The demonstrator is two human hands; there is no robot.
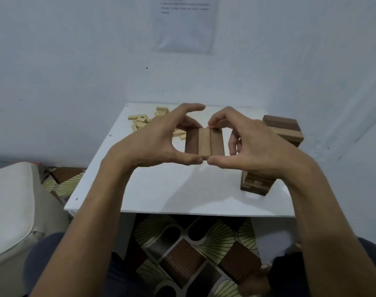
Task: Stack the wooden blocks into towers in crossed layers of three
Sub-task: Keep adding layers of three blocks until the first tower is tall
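Three wooden blocks (203, 142) lie side by side as one flat layer, a dark one at the left, a pale one in the middle, a brown one at the right. My left hand (159, 138) grips the layer from the left, thumb at the near end, fingers at the far end. From the right, my right hand (251, 142) pinches it the same way. Whether the layer touches the white table (161, 189) I cannot tell. A finished tower (275, 155) of crossed layers stands at the right, partly hidden behind my right hand.
Several loose pale blocks (148, 123) lie scattered at the table's far left corner. A white cushioned seat (11, 200) sits to the left of the table. A wall stands close behind the table, with a paper sheet (185, 22) on it. Patterned floor shows below.
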